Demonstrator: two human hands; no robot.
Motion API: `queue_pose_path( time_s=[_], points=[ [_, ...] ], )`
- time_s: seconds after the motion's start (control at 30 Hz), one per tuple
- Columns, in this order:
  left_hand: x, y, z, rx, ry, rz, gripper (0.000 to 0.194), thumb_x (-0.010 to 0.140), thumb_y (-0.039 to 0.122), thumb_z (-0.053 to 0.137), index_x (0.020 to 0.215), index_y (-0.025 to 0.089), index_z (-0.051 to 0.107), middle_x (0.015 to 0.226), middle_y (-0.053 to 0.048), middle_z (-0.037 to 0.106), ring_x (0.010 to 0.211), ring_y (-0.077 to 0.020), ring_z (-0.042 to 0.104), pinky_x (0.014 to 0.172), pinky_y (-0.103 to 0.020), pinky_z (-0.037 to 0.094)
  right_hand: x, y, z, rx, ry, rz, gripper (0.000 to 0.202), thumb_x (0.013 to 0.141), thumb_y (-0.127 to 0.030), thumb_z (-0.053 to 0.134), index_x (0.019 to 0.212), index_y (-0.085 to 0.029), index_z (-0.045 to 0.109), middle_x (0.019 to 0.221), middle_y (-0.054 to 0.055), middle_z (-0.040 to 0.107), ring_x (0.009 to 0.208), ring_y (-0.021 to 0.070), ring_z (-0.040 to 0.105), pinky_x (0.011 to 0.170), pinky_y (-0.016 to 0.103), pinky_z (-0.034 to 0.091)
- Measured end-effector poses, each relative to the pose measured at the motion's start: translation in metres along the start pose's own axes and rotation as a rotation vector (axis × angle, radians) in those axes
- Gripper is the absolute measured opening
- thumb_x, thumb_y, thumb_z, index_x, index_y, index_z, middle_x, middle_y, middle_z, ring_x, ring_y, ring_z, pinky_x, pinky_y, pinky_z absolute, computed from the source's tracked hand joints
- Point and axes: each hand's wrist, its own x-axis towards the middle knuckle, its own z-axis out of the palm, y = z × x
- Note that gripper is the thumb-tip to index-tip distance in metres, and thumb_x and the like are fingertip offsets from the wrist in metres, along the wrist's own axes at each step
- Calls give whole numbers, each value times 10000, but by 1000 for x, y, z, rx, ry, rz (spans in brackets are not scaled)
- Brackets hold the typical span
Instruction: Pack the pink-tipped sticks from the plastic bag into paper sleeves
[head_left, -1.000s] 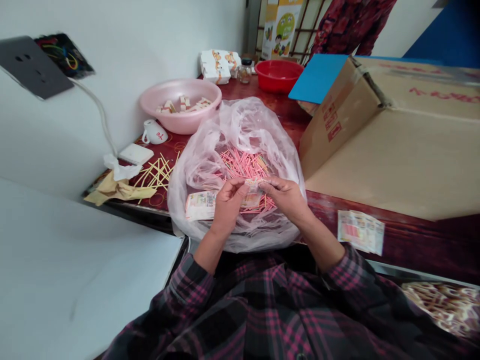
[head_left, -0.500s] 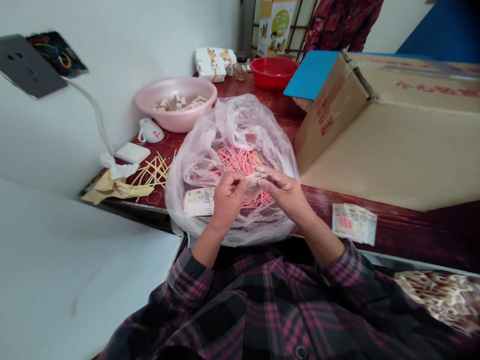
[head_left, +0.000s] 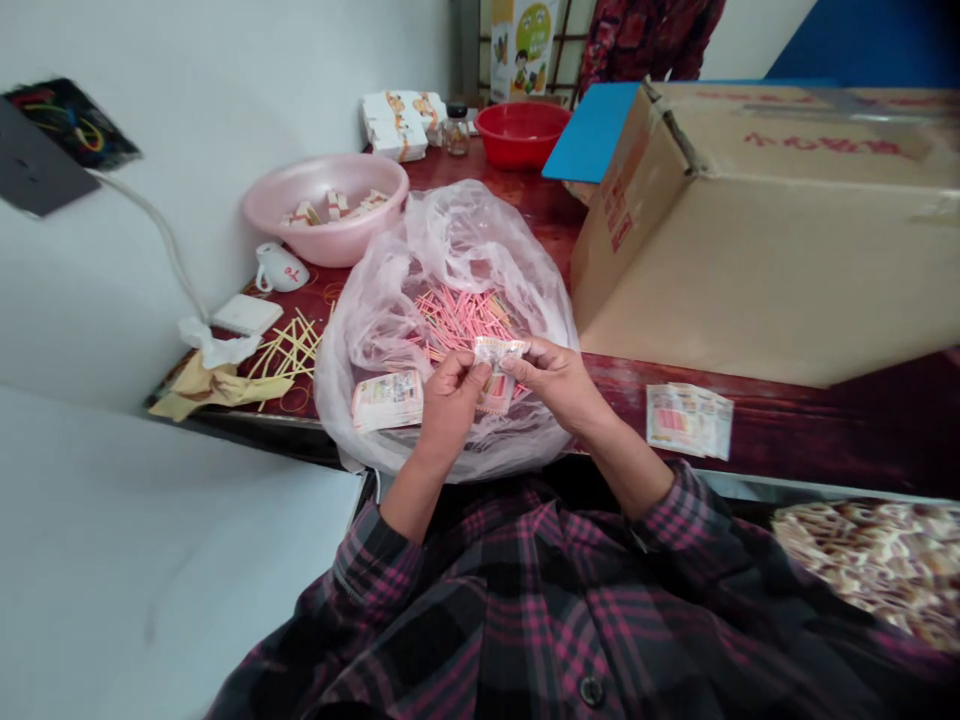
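A dark red table [head_left: 825, 440] carries a clear bag of pink sticks [head_left: 450, 290] under the hands. A cardboard box [head_left: 757, 230] sits right of the right hand [head_left: 555, 380]; yellow sticks [head_left: 296, 345] lie left of the left hand [head_left: 450, 395].

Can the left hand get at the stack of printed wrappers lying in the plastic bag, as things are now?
Probably yes. The stack of printed wrappers lies uncovered just beside the left hand, but that hand and the right hand are pinching a small wrapper.
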Motion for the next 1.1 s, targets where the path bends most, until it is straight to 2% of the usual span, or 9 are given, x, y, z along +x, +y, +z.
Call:
queue_pose_path(
  time_s=[0.1,0.2,0.37,0.47,0.53,0.67,0.83,1.0,1.1],
  points=[
    [-5,3,6,22,-32,-21,331,933,524,779,944,211,672,824,0,667,751,-161,606,749,-321,531,-12,-3,-6,-103,27,1,403,850,-608,818,973,-227,782,930,21,795,873,206,719,842,350,598],
    [-8,15,-4,52,-51,-27,320,928,477,786,1113,225,721,989,-37,757,904,-203,701,910,-390,586,-33,-13,-33,-272,75,-30,323,942,-501,699,1056,-217,804,1065,57,840,1020,256,760,980,396,591],
    [-2,30,-67,667,17,230,255,964,446,689,1057,226,778,1060,-46,813,985,-236,737,987,-423,586,-83,-26,-119,-688,319,9,299,955,-432,631,1072,-231,820,1065,80,858,1000,312,788,961,459,603],
    [7,17,-108,927,-10,323,245,984,449,647,979,248,786,1049,-59,810,1073,-292,740,1038,-477,569,-103,-21,-164,-982,466,33,371,923,-417,629,1165,-211,820,1108,132,854,1056,367,788,987,537,612],
    [13,3,-126,1028,-29,316,221,941,447,667,954,259,783,1021,-54,795,1056,-321,721,1055,-525,559,-107,-16,-175,-1171,551,-12,441,926,-421,624,1247,-177,803,1212,199,831,1133,404,777,1027,595,606],
    [22,-14,-136,1110,-124,248,210,905,414,648,937,251,776,1028,-73,792,1053,-336,708,1057,-544,548,-96,-13,-151,-1122,520,-221,421,1005,-429,583,1263,-173,796,1237,206,826,1160,362,787,1049,560,624],
    [27,-9,-129,1122,-174,155,212,910,364,613,853,226,763,962,-85,788,1019,-312,717,1027,-503,558,-67,-10,-88,-856,215,-324,296,1031,-380,613,1152,-231,838,1153,108,866,1085,281,821,1015,466,655],
    [20,-2,-127,1005,24,133,203,932,315,630,798,224,753,896,-55,765,950,-268,716,977,-462,588,-40,-6,-51,-650,37,-251,278,1021,-403,647,1070,-238,865,1110,89,876,1037,268,831,994,448,661],
    [7,13,-114,889,214,253,210,998,355,665,880,233,790,1045,-73,771,1073,-274,724,1067,-498,577,-25,-11,-30,-541,-22,-136,345,1008,-527,676,1039,-246,874,1058,73,872,1025,268,818,984,435,648]
  ],
)
